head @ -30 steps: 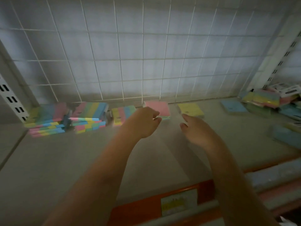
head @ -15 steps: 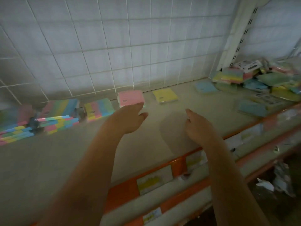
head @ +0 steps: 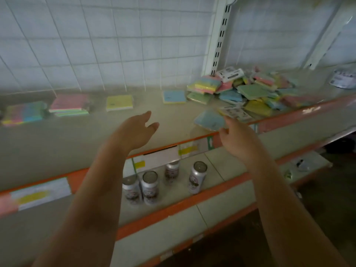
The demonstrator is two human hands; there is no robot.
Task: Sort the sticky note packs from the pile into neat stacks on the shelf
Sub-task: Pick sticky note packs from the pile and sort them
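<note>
Nothing here reads clearly to me. The white-backed pack [head: 229, 74] on top of the pile shows dark barcode-like print, too blurred to make out. The price tags [head: 139, 164] on the shelf edge [head: 81, 179] carry yellow patches but no legible figures. The cans [head: 197, 177] below bear smeared label artwork.

Right hand [head: 238, 139] now at the near edge of the pile [head: 250, 93], fingers [head: 227, 120] pinching a blue sticky note pack [head: 210, 120], empty half a second ago. Left hand [head: 136, 130] off the pink stack [head: 70, 103], now open above the shelf [head: 169, 120].
</note>
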